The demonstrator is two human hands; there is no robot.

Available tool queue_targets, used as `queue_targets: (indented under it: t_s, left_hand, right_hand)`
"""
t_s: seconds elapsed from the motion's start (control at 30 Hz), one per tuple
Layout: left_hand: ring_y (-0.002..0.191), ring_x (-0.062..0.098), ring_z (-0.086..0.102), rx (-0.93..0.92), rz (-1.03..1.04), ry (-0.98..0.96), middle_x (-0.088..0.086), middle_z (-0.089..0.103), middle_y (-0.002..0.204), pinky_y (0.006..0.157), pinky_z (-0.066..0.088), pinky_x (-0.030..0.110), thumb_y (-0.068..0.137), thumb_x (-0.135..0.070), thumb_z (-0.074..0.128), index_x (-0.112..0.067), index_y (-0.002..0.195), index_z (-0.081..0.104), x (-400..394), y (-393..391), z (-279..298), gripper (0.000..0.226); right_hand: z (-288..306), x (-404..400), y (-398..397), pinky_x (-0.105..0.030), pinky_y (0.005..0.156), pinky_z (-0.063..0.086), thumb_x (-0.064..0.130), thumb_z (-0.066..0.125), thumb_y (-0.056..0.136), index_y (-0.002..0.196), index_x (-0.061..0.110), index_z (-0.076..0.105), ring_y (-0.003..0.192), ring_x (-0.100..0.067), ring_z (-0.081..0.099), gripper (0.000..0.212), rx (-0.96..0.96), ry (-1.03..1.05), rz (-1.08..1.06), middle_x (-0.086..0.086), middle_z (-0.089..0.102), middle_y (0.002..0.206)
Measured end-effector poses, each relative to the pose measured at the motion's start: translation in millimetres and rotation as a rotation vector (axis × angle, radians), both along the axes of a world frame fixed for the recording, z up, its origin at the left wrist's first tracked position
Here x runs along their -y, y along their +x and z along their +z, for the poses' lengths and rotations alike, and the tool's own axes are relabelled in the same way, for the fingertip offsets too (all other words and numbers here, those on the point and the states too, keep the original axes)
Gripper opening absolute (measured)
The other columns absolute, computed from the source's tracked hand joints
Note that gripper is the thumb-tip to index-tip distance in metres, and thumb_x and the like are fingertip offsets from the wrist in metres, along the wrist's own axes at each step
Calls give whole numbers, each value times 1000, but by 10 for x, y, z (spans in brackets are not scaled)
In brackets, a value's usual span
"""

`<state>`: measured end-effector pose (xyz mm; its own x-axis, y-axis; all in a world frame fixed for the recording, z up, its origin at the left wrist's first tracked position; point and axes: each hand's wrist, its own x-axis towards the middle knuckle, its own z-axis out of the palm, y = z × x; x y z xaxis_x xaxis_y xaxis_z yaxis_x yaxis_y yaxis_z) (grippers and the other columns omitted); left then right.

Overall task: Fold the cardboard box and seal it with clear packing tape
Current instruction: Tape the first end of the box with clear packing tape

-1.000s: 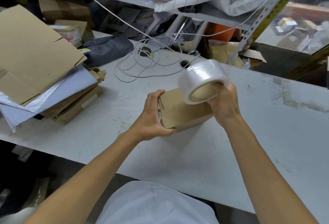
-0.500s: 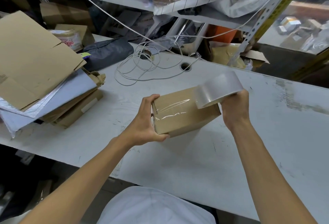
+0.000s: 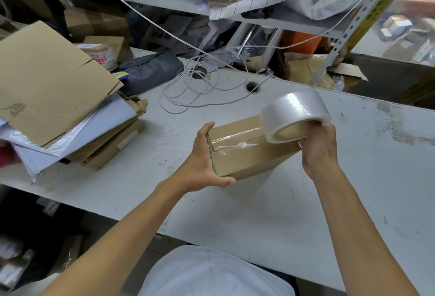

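A small brown cardboard box point(image 3: 249, 157) is held just above the white table point(image 3: 259, 213), flaps closed. A shiny strip of clear tape runs along its top seam. My left hand point(image 3: 202, 161) grips the box's left end, thumb on top and fingers underneath. My right hand point(image 3: 317, 147) holds a wide roll of clear packing tape point(image 3: 294, 112) at the box's right end, fingers through the core. The tape leads from the roll onto the box top.
A pile of flattened cardboard and grey mailers point(image 3: 58, 107) lies at the left of the table. A coiled white cable point(image 3: 195, 88) and a cable hole point(image 3: 253, 86) sit behind the box. Cluttered shelves point(image 3: 211, 1) rise at the back.
The roll has moved from over the box's middle to its right end, laying tape along the top. The box has turned a little in my left hand.
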<state>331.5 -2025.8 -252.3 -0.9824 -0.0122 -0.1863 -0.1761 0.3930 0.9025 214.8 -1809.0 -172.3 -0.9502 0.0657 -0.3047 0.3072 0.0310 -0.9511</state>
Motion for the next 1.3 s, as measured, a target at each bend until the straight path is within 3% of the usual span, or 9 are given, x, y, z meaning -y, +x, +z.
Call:
queue_targets:
  t_s: [0.1, 0.27, 0.4, 0.53, 0.7, 0.8, 0.93, 1.17, 1.3]
  left_hand:
    - [119, -15, 41, -3, -23, 23, -15, 32, 134, 99, 41, 10, 58, -22, 98, -30, 148, 0, 30, -46, -17, 133]
    - [120, -11, 43, -14, -32, 34, -12, 34, 134, 99, 40, 8, 54, -22, 99, -28, 146, 3, 68, -71, -36, 133]
    - [130, 6, 40, -130, -65, -40, -11, 31, 138, 108, 41, 19, 56, -26, 98, -44, 149, 18, 103, -69, 23, 124]
    - [128, 2, 41, -137, -68, -58, -8, 35, 132, 112, 42, 36, 55, -26, 98, -49, 142, 41, 158, -78, 92, 106]
    - [129, 6, 38, -93, -121, -103, -8, 32, 135, 110, 41, 29, 57, -39, 91, -49, 149, 27, 199, -97, 121, 113]
    - [128, 2, 37, -76, -127, -145, -10, 30, 135, 106, 38, 17, 59, -39, 90, -47, 154, 13, 207, -108, 114, 123]
    - [128, -2, 36, -50, -134, -151, -10, 29, 138, 101, 35, 9, 62, -28, 92, -45, 155, 9, 231, -112, 105, 126]
    - [126, 9, 38, 5, -208, -224, -10, 27, 139, 101, 35, 16, 64, -32, 91, -48, 154, 4, 327, -157, 212, 126]
    - [129, 13, 35, 35, -230, -296, -16, 22, 140, 106, 35, 26, 64, -45, 91, -51, 153, 1, 351, -156, 281, 126]
  right_hand:
    - [-42, -14, 20, -35, 80, 47, 12, 39, 74, 76, 27, 70, 90, -21, 60, 34, 15, 41, 11, -1, 68, 89]
    - [-112, -42, 21, -37, 75, 43, 15, 39, 70, 76, 24, 68, 87, -24, 57, 31, 40, 108, 13, -5, 66, 88]
    - [-125, -56, 27, -36, 74, 43, 15, 38, 70, 83, 20, 67, 87, -22, 57, 32, 48, 105, 13, -5, 66, 89]
    - [-136, -56, 38, -36, 72, 40, 14, 40, 69, 84, 15, 64, 83, -21, 54, 28, 43, 107, 9, -5, 63, 86]
    - [-135, -73, 18, -36, 72, 41, -2, 44, 83, 84, 12, 65, 83, -22, 54, 26, 12, 73, 48, -5, 62, 84]
    - [-143, -67, 16, -36, 71, 43, 10, 45, 76, 79, 18, 66, 84, -22, 57, 23, 14, 62, 49, -4, 65, 85]
    - [-213, -85, 5, -39, 72, 43, 18, 48, 71, 75, 19, 67, 86, -25, 57, 19, 31, 136, 38, -6, 66, 87]
    - [-227, -77, 61, -37, 70, 38, 25, 45, 69, 80, 5, 57, 81, -21, 48, 25, 38, 172, 40, -2, 59, 80]
    - [-105, -74, 146, -34, 69, 38, 29, 44, 72, 78, 25, 59, 80, -16, 48, 17, -1, 89, 107, 1, 58, 84]
